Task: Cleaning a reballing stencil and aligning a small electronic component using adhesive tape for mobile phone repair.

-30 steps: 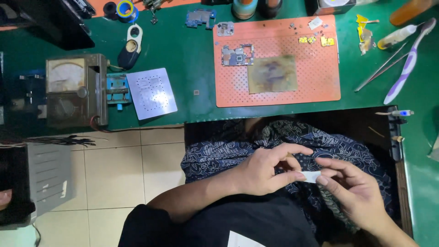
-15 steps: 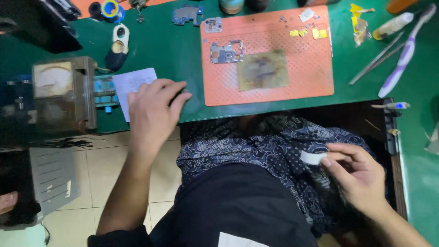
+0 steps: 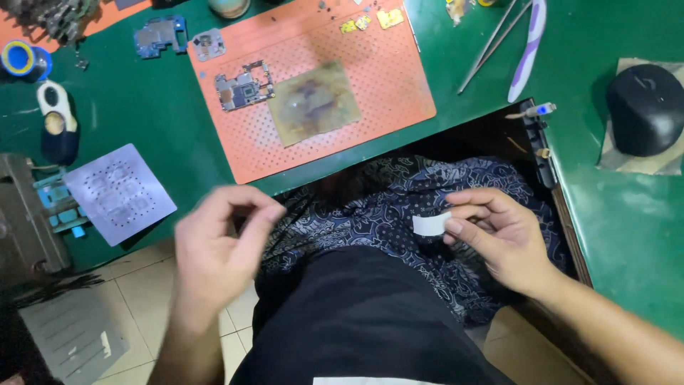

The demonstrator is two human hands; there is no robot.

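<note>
A: While the right hand (image 3: 499,239) sits over the lap, what is in it?
B: A small white strip (image 3: 432,224), pinched between thumb and fingertips, near the green bench (image 3: 627,214) edge.
A: Left hand (image 3: 217,246)?
B: Blurred, fingers curled toward the thumb; cannot tell if anything is held. Hands well apart.
A: Bench contents?
B: Orange perforated mat (image 3: 370,85) far centre, circuit board (image 3: 244,85) on it; metal stencil plate (image 3: 119,192) left; black mouse (image 3: 645,108) right.
</note>
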